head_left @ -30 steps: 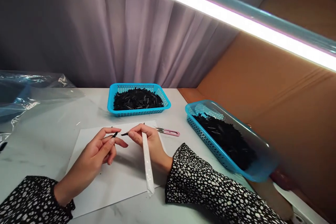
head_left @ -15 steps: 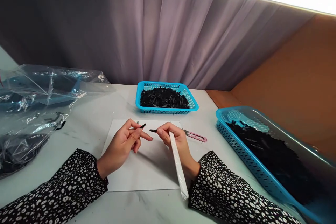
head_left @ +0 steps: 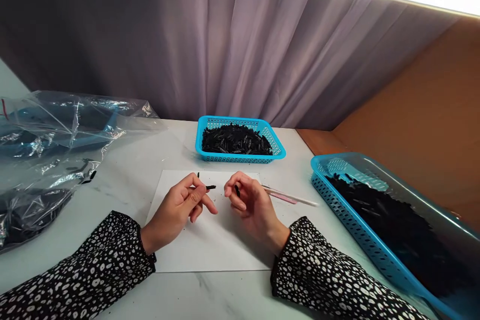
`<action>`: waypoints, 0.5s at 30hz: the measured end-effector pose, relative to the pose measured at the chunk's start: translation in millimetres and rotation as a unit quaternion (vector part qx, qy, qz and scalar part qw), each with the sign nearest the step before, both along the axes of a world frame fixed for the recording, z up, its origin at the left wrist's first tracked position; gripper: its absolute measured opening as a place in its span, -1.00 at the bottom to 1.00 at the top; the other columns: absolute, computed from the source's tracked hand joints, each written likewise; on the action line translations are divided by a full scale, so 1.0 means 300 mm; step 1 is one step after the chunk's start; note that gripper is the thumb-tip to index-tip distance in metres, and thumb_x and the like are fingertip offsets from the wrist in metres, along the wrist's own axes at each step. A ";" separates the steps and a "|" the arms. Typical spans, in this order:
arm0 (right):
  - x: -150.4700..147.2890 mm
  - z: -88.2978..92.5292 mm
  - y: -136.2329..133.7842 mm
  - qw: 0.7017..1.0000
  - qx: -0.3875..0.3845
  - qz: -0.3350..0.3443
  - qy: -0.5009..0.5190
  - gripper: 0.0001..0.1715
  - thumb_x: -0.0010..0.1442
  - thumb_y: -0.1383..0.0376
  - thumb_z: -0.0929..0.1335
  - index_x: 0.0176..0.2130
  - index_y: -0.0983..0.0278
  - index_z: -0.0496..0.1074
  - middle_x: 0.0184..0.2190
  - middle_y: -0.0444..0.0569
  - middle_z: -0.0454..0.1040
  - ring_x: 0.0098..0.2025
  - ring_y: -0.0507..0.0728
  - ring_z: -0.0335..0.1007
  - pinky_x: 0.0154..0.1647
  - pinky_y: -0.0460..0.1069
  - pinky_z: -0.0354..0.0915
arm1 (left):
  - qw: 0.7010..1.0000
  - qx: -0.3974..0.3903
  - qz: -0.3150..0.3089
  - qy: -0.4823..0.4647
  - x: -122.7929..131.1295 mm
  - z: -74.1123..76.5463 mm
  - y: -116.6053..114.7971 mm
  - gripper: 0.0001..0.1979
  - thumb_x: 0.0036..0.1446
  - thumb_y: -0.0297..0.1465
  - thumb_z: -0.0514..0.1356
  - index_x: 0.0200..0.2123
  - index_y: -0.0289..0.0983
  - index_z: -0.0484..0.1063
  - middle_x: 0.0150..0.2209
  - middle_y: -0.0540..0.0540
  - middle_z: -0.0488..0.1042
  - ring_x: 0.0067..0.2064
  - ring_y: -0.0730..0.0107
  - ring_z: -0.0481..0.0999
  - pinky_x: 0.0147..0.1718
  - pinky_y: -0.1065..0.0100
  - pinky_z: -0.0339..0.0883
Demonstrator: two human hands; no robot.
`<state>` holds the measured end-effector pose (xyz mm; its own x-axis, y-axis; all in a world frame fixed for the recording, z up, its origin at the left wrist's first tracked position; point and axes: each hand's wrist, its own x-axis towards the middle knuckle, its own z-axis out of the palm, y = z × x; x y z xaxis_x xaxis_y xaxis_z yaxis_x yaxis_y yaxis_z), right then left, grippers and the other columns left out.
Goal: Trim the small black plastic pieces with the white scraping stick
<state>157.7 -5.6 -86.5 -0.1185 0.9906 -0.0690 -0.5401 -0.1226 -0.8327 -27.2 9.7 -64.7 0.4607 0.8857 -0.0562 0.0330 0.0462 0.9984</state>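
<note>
My left hand (head_left: 183, 202) pinches a small black piece (head_left: 210, 187) above a white sheet (head_left: 213, 252). Facing it, my right hand (head_left: 253, 205) is curled, with a short black piece (head_left: 237, 190) among its fingers. A thin white-wrapped stick (head_left: 296, 198) lies slanting to the right of my right hand, over a pink tool (head_left: 281, 195) that it partly covers. One more dark bit (head_left: 198, 175) shows just behind my left fingers.
A blue basket (head_left: 240, 159) of black pieces stands behind the sheet. At the right is a larger blue basket (head_left: 348, 225) heaped with black pieces. Clear plastic bags (head_left: 75, 130) spread over the left side, with dark contents.
The white stick has left my right hand and now lies over the pink tool. My right fingers have turned and curled. The black piece in my left hand has tipped to nearly level.
</note>
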 end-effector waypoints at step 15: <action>-0.008 -0.026 -0.007 0.943 0.164 -0.096 -0.275 -0.75 0.17 0.09 0.47 -0.35 0.21 0.66 -0.46 -0.05 0.58 -0.44 0.10 0.37 -0.36 0.01 0.28 | 0.997 -0.046 -0.050 -0.021 -0.009 -0.021 0.001 -0.95 0.29 -0.38 0.10 -0.18 -0.20 0.31 -0.30 -0.05 0.62 -0.34 0.42 0.38 -0.30 0.34 0.22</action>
